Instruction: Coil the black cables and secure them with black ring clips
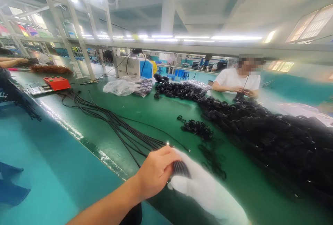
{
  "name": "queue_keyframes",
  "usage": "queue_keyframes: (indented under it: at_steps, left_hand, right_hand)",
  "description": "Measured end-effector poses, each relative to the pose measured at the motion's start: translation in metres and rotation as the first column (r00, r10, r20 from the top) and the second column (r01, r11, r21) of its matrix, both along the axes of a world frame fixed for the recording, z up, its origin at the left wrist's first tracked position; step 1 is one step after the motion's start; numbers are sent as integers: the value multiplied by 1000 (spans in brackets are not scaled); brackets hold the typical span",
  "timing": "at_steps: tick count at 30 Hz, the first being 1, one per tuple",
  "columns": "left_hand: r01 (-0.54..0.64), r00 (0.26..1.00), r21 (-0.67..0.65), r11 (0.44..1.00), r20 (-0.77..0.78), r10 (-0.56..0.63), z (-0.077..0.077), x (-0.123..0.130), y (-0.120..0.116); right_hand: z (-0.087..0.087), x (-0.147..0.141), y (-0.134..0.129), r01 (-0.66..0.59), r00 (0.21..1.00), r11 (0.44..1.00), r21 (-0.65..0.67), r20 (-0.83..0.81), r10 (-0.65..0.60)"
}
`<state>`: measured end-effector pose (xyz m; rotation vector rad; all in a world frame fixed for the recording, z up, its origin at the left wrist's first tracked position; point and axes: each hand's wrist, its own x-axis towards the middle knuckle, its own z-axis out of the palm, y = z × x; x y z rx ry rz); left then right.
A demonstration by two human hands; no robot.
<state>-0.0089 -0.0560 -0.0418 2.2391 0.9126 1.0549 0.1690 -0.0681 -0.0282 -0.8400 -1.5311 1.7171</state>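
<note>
Low in the middle of the head view, both hands meet over a coiled black cable (181,168). My bare left hand (156,169) has its fingers closed on the coil's left side. From the right, my right hand (197,181) in a white glove wraps round the same coil, its thumb below and its fingers above. Part of the coil is hidden behind my hands. Just beyond them, a bundle of long black cables (114,121) stretches across the green table (145,114) to the left. One loose cable ends in a small metal plug (189,150).
A long heap of coiled black cables (275,131) runs along the right. Nearer lies a small pile of black rings (197,128). Farther back are a red box with buttons (56,82), plastic bags (125,86) and a white-blue machine (134,67). A co-worker (238,79) sits across the table.
</note>
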Motion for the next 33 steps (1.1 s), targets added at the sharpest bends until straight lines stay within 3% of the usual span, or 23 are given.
queue_keyframes:
  at_steps: [3,7,11,16,20,26,30,33]
  left_hand:
    - [-8,1000,-51,999,8,8,3,2,1]
    - [-87,995,-164,983,-66,77,17,4,2]
    - [-164,986,-377,912,-78,146,26,5,3]
    - [-262,965,-422,868,-104,240,21,7,7]
    - [-228,965,-570,789,-26,260,9,9,11]
    - [-282,953,-581,763,-80,291,-5,12,16]
    - [-330,944,-478,814,-187,272,3,9,16]
    - [-298,950,-429,853,-217,222,10,6,13]
  right_hand:
    - [-4,-11,2,-88,995,992,-93,-60,83]
    - [-13,-12,9,-110,980,976,-187,-184,75]
    - [-23,-8,14,-198,943,938,-285,-315,104]
    - [-29,-13,15,-159,943,942,-297,-327,57]
    - [-27,-18,13,-143,944,950,-278,-327,47]
    - [-27,-24,11,-90,973,959,-269,-229,27]
    - [-31,-24,12,-50,989,963,-266,-148,11]
    - [-32,-24,11,-79,985,949,-306,-173,26]
